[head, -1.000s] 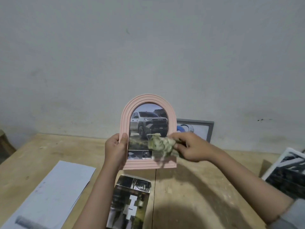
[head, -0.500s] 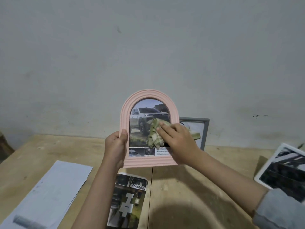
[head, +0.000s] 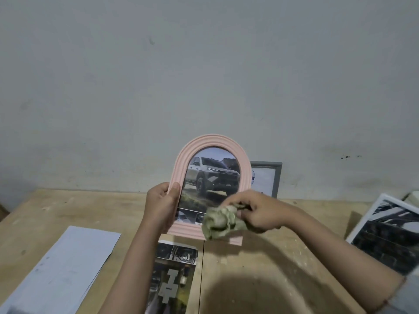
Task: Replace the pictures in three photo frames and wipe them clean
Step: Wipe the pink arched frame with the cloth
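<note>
While gripping cloth [head: 218,222], right hand [head: 256,211] curled

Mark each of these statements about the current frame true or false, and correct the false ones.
1. The left hand holds the pink arched frame upright by its left edge. True.
2. The right hand holds a crumpled greenish cloth at the frame's top arch. False: the cloth is at the frame's lower right corner.
3. The picture in the pink frame shows a vehicle. True.
4. A grey frame lies flat on the table in front of the person. False: it stands at the wall, behind the pink frame.
5. A pale blue-white sheet of paper lies on the table to the left. True.
</note>
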Tool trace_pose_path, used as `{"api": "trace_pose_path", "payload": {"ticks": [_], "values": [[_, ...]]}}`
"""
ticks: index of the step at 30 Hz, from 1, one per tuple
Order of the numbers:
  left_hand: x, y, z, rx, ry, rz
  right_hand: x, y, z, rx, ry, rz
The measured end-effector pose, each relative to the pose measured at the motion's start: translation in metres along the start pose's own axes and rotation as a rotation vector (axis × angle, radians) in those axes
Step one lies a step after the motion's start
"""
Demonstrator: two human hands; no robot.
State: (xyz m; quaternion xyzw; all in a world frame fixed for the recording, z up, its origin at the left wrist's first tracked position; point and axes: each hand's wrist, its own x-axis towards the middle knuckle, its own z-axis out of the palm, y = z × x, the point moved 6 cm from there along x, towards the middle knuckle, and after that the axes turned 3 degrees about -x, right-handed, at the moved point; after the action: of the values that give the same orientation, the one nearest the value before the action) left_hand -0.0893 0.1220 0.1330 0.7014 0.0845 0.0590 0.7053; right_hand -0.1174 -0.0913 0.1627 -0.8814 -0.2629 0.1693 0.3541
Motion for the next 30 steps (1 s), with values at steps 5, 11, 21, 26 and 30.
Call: {"api": "trace_pose_path", "payload": {"ticks": [5,11,21,26,30], "values": [[0.008,0.006,0.027,-0.061,-0.131,-0.007,0.003,-0.039,-0.081,-0.335,0.681,-0.213],[0.014,0.013,0.031,-0.160,-0.113,0.024,0.024,-0.020,-0.055,-0.861,0.614,-0.302],[0.017,0.024,0.028,-0.180,-0.010,0.057,0.005,-0.011,0.038,-0.623,0.485,-0.389],[0.019,0.015,0.023,-0.151,0.055,0.033,0.004,-0.020,0.036,-0.358,0.418,-0.346],[0.021,0.007,0.022,-0.145,0.068,0.047,0.012,-0.022,0.007,-0.087,0.231,-0.162]]}}
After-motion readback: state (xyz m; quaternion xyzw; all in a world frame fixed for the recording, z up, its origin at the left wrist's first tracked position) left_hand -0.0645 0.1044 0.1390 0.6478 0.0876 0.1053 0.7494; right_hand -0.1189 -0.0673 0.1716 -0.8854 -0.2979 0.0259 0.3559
